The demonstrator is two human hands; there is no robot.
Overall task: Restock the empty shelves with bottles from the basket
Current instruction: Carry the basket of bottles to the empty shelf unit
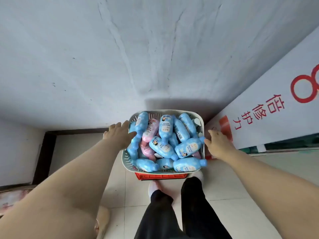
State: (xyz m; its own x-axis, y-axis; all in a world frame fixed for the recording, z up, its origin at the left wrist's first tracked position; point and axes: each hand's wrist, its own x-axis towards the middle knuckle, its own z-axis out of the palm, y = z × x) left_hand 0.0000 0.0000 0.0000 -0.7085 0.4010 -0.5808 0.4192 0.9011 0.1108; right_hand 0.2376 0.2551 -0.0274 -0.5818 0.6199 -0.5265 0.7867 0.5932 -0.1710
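Note:
A white slotted basket [170, 111] sits in front of me on a red crate [160, 176], heaped with several blue bottles [165, 129] and a few pink bottles [149, 131] lying on their sides. My left hand [120, 133] is at the basket's left rim, fingers stretched out, thumb reaching toward a blue bottle there. My right hand [216, 142] is at the right rim beside the cap of a blue bottle [189, 147]. Neither hand holds a bottle. No shelves are in view.
A grey wall [138, 49] rises right behind the basket. A white board with red characters [269, 107] leans along the right side. My legs in black trousers [181, 209] stand on the tiled floor just behind the crate. A dark frame [46, 149] borders the left.

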